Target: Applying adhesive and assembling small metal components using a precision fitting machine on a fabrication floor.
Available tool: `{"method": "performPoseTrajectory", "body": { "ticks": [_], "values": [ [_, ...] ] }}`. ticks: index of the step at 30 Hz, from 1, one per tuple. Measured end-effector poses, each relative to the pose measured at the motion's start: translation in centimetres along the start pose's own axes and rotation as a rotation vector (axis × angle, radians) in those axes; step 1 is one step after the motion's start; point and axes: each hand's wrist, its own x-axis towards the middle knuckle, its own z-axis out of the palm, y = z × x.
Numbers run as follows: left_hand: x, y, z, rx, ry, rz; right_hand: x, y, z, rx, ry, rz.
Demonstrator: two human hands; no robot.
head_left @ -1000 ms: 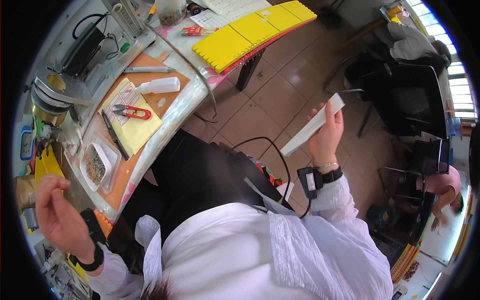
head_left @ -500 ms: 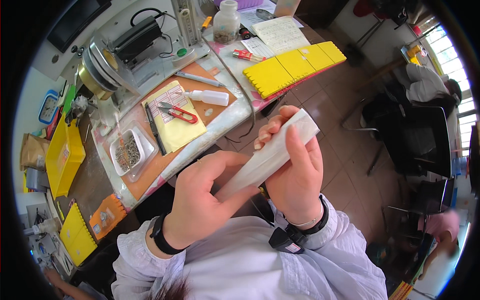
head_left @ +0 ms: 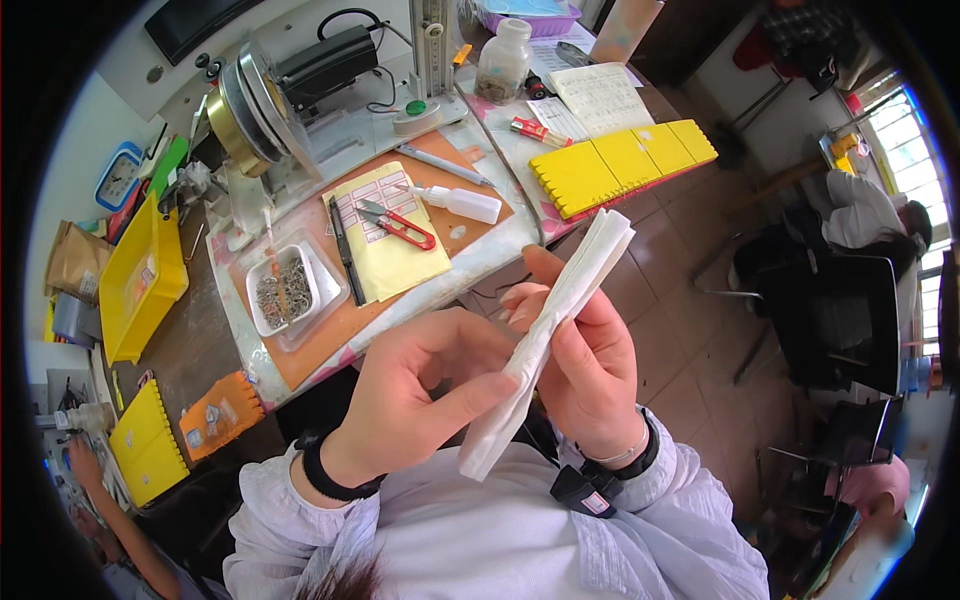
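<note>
A folded white tissue (head_left: 572, 290) forms a long narrow strip, held slantwise in front of my chest. Its layered far end points up and right; its near end hangs below my left hand (head_left: 425, 385). That hand pinches the strip near its lower half between thumb and fingers, the fingers partly hidden behind it. On the other side, my right hand (head_left: 600, 390) grips the strip higher up, thumb on top and fingers curled behind. On the bench beyond lie red-handled thread snips (head_left: 410, 230) on a pale yellow paper packet (head_left: 388, 275).
Left of the packet are a black pen (head_left: 344, 245) and a white tub (head_left: 254, 318) of small metal pieces. A squeeze bottle (head_left: 470, 204) lies to its right. Yellow pads (head_left: 610, 170) sit at the bench's right edge. A black chair (head_left: 835, 320) stands on the right, with other people around.
The tissue looks narrower and steeper, and its lower end now sticks out below my left hand. My right fingers have shifted along it. The bench appears farther right in view.
</note>
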Motion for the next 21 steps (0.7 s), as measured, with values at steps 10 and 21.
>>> {"method": "performPoseTrajectory", "body": {
  "ticks": [10, 21],
  "values": [
    [-0.1, -0.7, -0.4, 0.260, 0.166, 0.159, -0.3, 0.6, 0.9, 0.165, -0.003, 0.250],
    [-0.9, -1.2, -0.3, 0.085, 0.011, -0.110, 0.0, 1.0, 1.1, 0.178, -0.060, 0.147]
  ]
}}
